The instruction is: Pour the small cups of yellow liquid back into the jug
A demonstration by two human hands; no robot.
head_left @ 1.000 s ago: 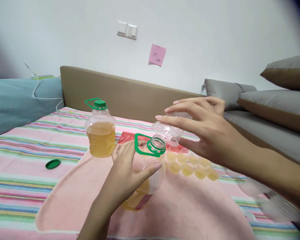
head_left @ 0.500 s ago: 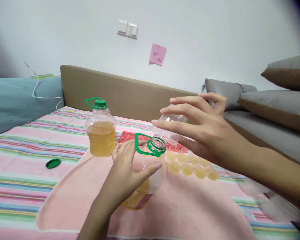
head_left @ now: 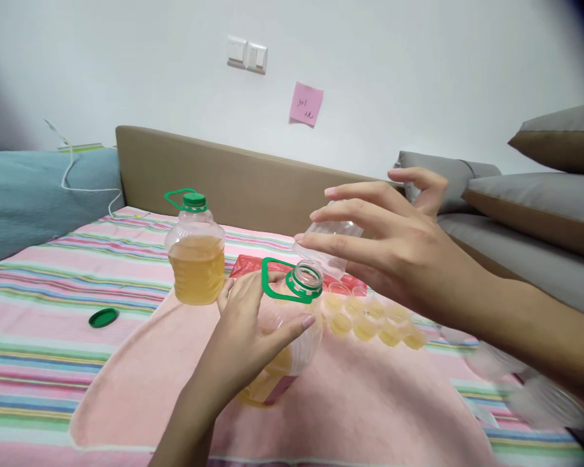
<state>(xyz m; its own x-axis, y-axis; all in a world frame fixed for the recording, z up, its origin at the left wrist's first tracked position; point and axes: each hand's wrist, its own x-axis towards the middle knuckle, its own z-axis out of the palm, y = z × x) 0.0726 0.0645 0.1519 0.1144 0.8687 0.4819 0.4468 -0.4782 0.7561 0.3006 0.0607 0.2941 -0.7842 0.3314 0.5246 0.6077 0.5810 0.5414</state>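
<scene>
My left hand (head_left: pixel 246 331) is wrapped around a clear plastic bottle (head_left: pixel 302 344) of yellow liquid, which leans slightly. The bottle's mouth (head_left: pixel 308 274) is uncapped, and a green ring handle (head_left: pixel 267 279) circles its neck. My right hand (head_left: pixel 394 237) grips a clear plastic cup (head_left: pixel 328 240), tilted just above and behind the mouth; no liquid can be made out in it. Just beyond, several clear cups of yellow liquid (head_left: pixel 365 329) stand in rows. A second bottle (head_left: pixel 197 266), capped in green and partly full, stands behind my left hand.
A green cap (head_left: pixel 103 317) lies on the striped sheet (head_left: pixel 34 337) at left. Under the bottle spreads a pink cloth (head_left: pixel 141 389). Red plastic (head_left: pixel 243 264) lies behind it. Clear cups (head_left: pixel 545 402) are at lower right, below my right forearm. Grey cushions (head_left: pixel 535 207) are stacked at right.
The cup in my right hand has shifted very slightly and tips a little differently. My left hand and the bottle stay where they were.
</scene>
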